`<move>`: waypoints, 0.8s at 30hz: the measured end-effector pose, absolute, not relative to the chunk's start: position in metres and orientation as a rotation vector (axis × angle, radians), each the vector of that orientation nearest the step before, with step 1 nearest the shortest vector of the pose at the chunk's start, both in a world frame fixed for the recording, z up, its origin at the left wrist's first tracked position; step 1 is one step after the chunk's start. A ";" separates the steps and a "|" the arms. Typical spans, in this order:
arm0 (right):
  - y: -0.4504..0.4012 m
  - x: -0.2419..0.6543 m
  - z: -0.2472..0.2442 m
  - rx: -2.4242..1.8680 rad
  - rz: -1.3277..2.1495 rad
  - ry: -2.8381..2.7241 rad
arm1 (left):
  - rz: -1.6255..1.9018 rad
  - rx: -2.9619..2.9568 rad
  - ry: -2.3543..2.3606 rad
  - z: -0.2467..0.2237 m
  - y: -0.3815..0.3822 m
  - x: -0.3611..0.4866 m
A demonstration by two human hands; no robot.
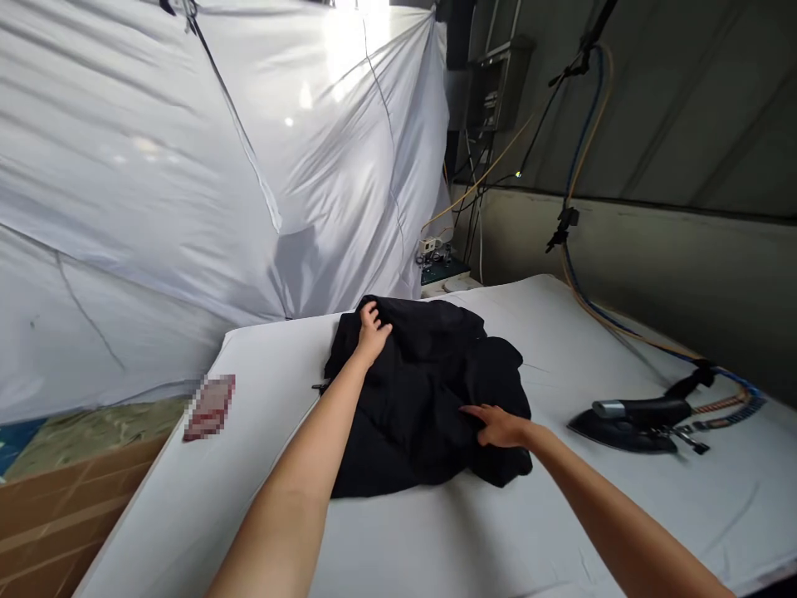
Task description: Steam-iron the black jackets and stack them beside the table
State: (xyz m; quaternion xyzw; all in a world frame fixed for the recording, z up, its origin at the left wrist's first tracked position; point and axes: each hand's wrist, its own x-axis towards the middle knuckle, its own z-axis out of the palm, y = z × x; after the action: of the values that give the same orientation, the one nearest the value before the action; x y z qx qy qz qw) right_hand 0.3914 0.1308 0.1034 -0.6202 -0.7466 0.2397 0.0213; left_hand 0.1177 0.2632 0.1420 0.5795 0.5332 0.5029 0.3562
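Observation:
A black garment (pixel 417 399) lies bunched and folded on the white padded table, its exact kind unclear among the folds. At its far left edge my left hand (pixel 374 334) has its fingers bent over the cloth, gripping a fold. My right hand (pixel 500 427) rests on the right part of the garment, index finger stretched out and thumb apart from it. The other fingers of that hand are partly tucked out of sight.
A steam iron (pixel 641 419) lies to the right, its hose and cables (pixel 576 274) hanging from above. A blurred reddish item (pixel 212 407) is at the table's (pixel 398 540) left edge. Behind hangs a white sheet (pixel 187 166); cardboard (pixel 75 515) stands at lower left.

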 end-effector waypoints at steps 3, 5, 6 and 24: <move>0.170 0.426 0.122 -1.965 0.735 -2.267 | 0.639 1.857 1.539 0.110 0.248 0.119; 0.201 0.452 0.125 -2.175 0.491 -2.095 | 0.426 1.858 1.652 0.084 0.230 0.116; 0.216 0.464 0.123 -2.261 0.396 -2.020 | 0.313 1.868 1.740 0.073 0.222 0.114; 0.259 0.480 0.127 -1.310 0.619 -2.599 | 1.347 1.418 1.791 0.116 0.263 0.158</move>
State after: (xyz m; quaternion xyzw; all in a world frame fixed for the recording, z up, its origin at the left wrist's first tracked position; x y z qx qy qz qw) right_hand 0.4804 0.2586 0.1275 -0.4388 -0.8704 0.2073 0.0828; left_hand 0.1580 0.2633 0.1163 0.5188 0.6552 0.4927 0.2425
